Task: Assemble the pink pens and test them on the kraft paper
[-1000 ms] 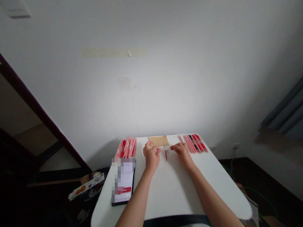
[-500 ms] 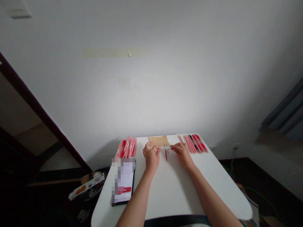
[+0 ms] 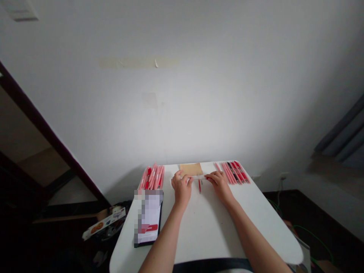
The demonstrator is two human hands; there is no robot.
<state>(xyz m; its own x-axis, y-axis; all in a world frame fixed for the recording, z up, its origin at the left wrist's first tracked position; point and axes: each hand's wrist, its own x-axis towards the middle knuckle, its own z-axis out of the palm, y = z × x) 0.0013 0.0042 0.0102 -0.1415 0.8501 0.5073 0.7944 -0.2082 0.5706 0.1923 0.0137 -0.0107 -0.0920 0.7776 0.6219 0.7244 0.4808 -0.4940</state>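
Note:
My left hand [image 3: 182,186] pinches the left end of a thin, pale, see-through pen part [image 3: 198,177] over the table's far half. The fingers of my right hand [image 3: 217,182] are closed on its other end, where a bit of red shows. The pen part lies level between the two hands; its exact make is too small to tell. Just below it, a short red stick [image 3: 199,187] and a tiny grey-green piece [image 3: 202,182] rest on the white table [image 3: 207,227].
A pile of pink and red pens [image 3: 152,177] lies at the far left. Pink, red and black pens [image 3: 235,173] form a row at the far right. A tan card [image 3: 190,169] sits at the back edge, and a phone [image 3: 150,220] at the left.
Hardly anything differs. Both hands keep their grip on the pen part in the same spot, with only a slight shift at the right fingertips.

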